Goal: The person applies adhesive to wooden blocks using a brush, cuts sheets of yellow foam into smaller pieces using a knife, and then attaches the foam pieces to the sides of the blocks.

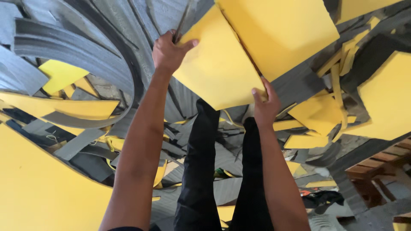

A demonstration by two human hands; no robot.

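My left hand [169, 52] grips the upper left edge of a yellow foam sheet [218, 64], thumb on top of it. My right hand [264, 105] pinches the same sheet at its lower right corner. The sheet is held out in front of me above my legs in black trousers [201, 171]. A second, larger yellow foam sheet [278, 30] lies just beyond it, overlapping its far edge.
Grey foam strips and sheets [72, 47] cover the floor on the left, mixed with yellow offcuts [60, 75]. A big yellow sheet [38, 188] fills the lower left. More yellow pieces [385, 98] lie at right, beside a wooden pallet [376, 167].
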